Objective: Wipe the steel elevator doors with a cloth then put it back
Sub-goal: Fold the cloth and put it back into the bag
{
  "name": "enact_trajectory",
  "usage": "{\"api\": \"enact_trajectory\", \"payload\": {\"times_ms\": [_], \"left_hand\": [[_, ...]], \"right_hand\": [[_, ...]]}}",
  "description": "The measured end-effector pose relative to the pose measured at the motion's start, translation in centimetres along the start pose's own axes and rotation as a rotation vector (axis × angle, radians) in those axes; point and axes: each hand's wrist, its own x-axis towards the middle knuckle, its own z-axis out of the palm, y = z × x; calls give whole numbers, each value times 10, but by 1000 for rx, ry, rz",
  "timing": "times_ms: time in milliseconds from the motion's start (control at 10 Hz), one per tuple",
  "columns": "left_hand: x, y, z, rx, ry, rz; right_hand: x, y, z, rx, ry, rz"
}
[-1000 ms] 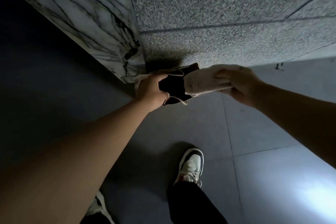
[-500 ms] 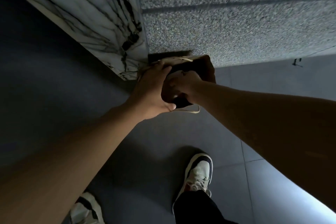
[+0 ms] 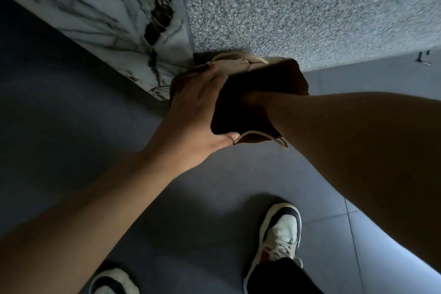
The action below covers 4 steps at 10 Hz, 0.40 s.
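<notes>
A tan cloth bag (image 3: 241, 64) with a dark inside stands on the floor against the wall corner. My left hand (image 3: 198, 112) grips its near left rim and holds the mouth wide. My right hand is plunged into the bag's dark opening up to the wrist (image 3: 260, 102), so its fingers are hidden. The white cloth is out of sight, hidden inside the bag. The steel elevator doors are not in view.
A marble-veined wall panel (image 3: 107, 7) runs along the left and a speckled granite wall (image 3: 310, 7) along the top right. Grey floor tiles (image 3: 214, 186) lie below. My two sneakers (image 3: 281, 229) stand near the bottom edge.
One second ago my right hand held the white cloth beside the bag's mouth. It then pushed the cloth in, and now the hand is deep inside the bag with the cloth hidden.
</notes>
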Motion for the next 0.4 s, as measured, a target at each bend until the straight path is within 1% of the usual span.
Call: {"api": "enact_trajectory", "payload": {"times_ms": [100,200,300,400], "left_hand": [[-2,4,-4,20,-26,13],[-2,18,-18,-16,-32,-59],[1,36,-40,-62,-75,-132],[-2,49,-72,-36,-150,-166]], "right_hand": [[-28,-7,-4,58,30,-25],[-71,-17,-2,72,136,-60],[-111,-27,-4,-10,172,-79],[-163,-40,-6,-62,211,-112]]}}
